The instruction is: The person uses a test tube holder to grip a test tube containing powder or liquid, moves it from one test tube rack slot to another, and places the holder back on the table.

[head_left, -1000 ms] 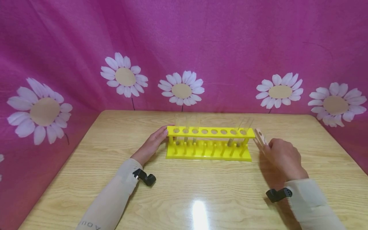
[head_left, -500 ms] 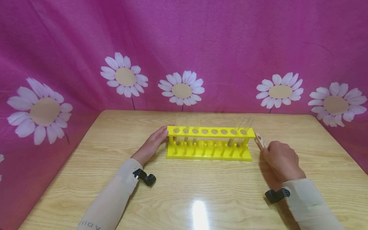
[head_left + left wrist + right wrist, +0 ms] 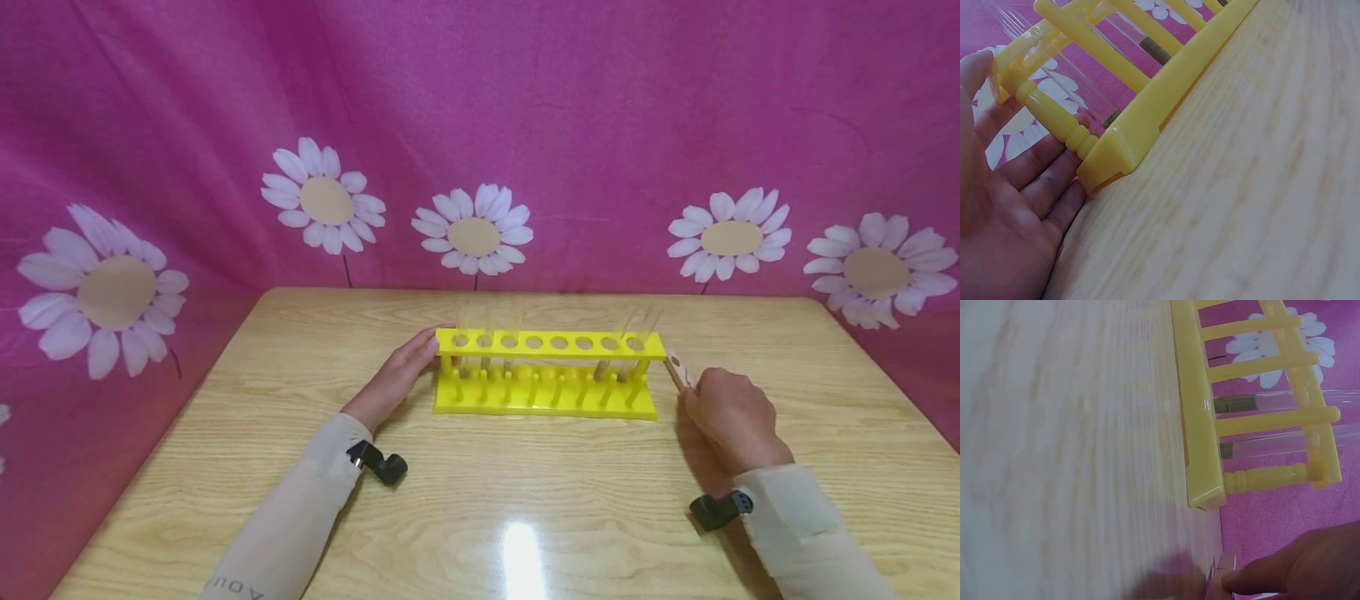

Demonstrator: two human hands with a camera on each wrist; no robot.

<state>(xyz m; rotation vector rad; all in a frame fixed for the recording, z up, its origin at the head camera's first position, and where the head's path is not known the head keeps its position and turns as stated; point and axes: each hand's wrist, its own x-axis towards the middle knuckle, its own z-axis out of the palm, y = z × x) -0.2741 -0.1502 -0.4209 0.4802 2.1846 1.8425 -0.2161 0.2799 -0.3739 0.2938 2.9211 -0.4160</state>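
A yellow test tube rack (image 3: pixel 547 408) stands upright on the table. Several clear test tubes (image 3: pixel 649 321) sit in its holes, some near the left end and two near the right. In the left wrist view, tubes show a dark brownish fill at the bottom. My left hand (image 3: pixel 393 375) grips the rack's left end, thumb at the top plate, fingers around the end post (image 3: pixel 1054 119). My right hand (image 3: pixel 733 417), just off the rack's right end, pinches a wooden test tube clamp (image 3: pixel 677 369); its tip points at the rack. Most of the clamp is hidden by the hand.
The wood-grain table (image 3: pixel 420 517) runs back to a pink cloth (image 3: pixel 600 125) printed with white daisies. A small black camera (image 3: pixel 378 462) is strapped at the left wrist, another black camera (image 3: pixel 720 510) at the right.
My right hand has shifted slightly left and toward me, and the clamp's tip has lowered beside the rack. My left hand and the rack have stayed put.
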